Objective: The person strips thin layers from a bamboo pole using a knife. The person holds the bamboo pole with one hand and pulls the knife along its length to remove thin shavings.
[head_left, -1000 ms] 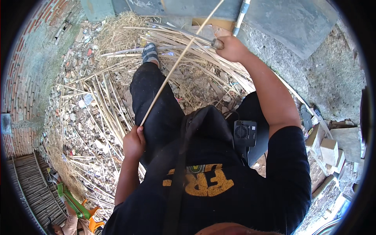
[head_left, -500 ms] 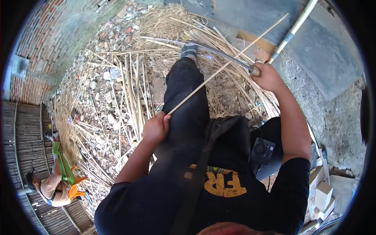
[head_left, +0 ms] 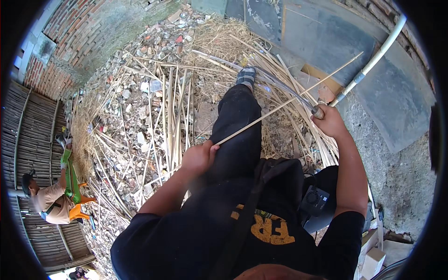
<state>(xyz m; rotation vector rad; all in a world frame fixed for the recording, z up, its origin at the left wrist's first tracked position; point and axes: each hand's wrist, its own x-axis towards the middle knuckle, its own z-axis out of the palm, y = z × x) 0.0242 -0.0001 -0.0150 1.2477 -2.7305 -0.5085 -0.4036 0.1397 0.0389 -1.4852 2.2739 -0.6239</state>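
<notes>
My left hand [head_left: 198,158] is closed round the lower part of a long thin bamboo strip [head_left: 261,119], above my outstretched leg. The strip slants up to the right, its far end free beyond my right hand. In my right hand [head_left: 332,122] is the wooden handle of a machete [head_left: 305,101]. Its long, slightly curved blade points up and left, towards my foot. Strip and blade cross in the picture a little ahead of the handle; whether they touch I cannot tell.
Bamboo strips [head_left: 175,116] lie scattered over rubble and straw [head_left: 219,39]. Grey panels [head_left: 322,39] and a pale pole [head_left: 373,63] stand at right. At far left, a person [head_left: 53,200] sits on an orange stool [head_left: 80,208] beside a bamboo wall [head_left: 35,123].
The whole view has shifted, so most things sit farther right and lower. The bamboo strip lies at a flatter slant. Both hands keep their holds.
</notes>
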